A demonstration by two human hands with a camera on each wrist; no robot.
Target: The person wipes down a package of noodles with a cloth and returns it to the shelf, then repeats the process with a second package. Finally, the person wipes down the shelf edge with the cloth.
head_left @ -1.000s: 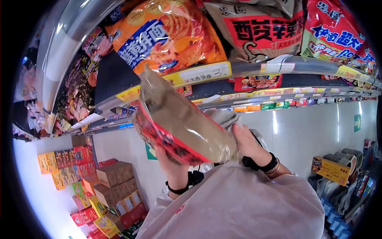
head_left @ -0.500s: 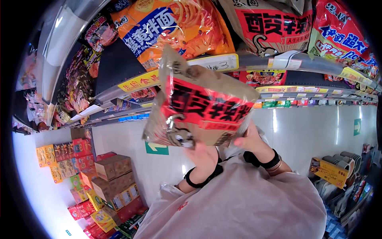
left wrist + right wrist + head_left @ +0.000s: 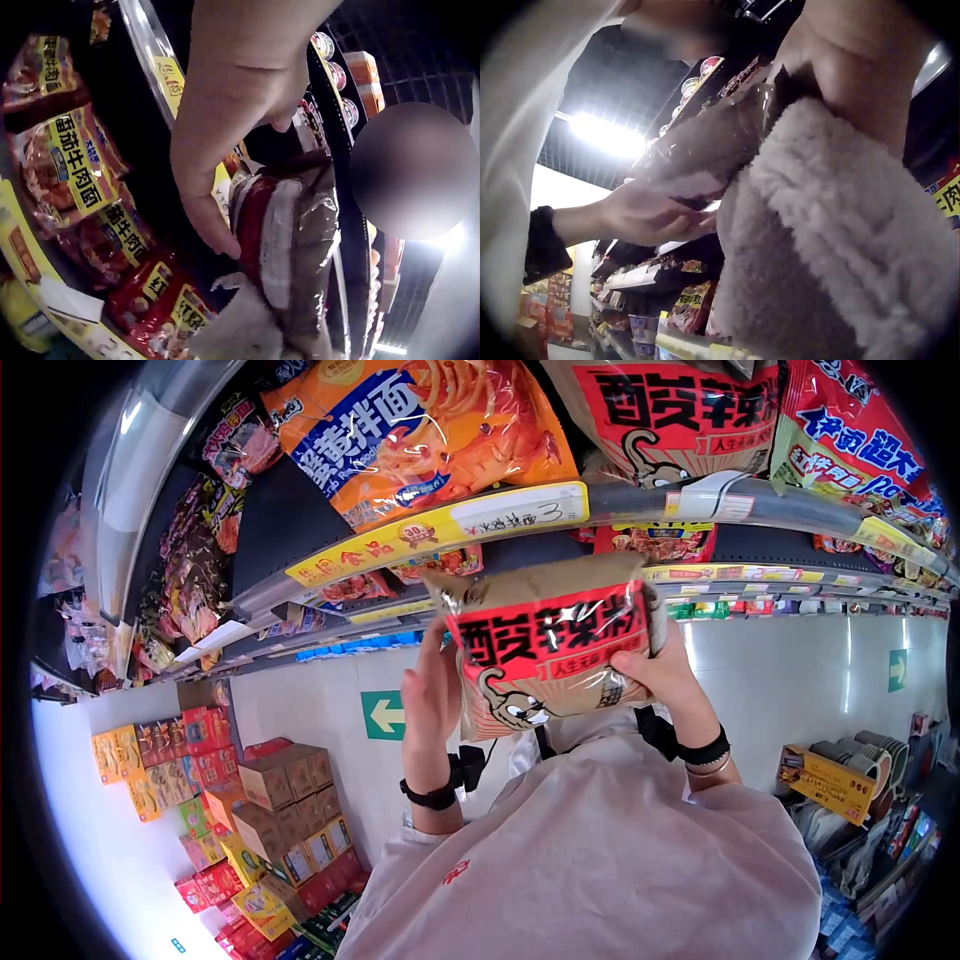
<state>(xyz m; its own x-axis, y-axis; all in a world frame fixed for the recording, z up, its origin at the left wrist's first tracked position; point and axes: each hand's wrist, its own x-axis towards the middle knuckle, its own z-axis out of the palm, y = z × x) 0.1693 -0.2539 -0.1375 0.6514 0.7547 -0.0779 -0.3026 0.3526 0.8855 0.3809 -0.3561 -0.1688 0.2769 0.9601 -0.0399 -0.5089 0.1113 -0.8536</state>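
The right hand [image 3: 670, 670] grips a puffy brown bag [image 3: 555, 645] at its right end, thumb pressed on the shiny front. The left hand [image 3: 430, 695] is open beside the other end, its fingers loose and almost straight. The bag is up in the air, just below the front edge of the shelf [image 3: 285, 525] – fat like a small pillow, with smooth, crinkly plastic that catches the light. On it are a red patch, big black letters and a cartoon face with big round eyes. A fluffy grey cloth [image 3: 840, 202], soft and bumpy like a lamb, is bunched at the right hand, against the bag. Up on the shelf, a shiny orange packet [image 3: 430, 440] lies by the front edge, next to the dark flat part. Another brown bag [image 3: 690, 420] sits farther right along that edge, then a red packet [image 3: 850, 445] near the right corner. Each wrist has a black band, and the person's pale top [image 3: 590, 840] hangs in soft folds. Square cardboard boxes [image 3: 285, 810] are piled on the smooth, shiny floor [image 3: 300, 710] – down on the left.
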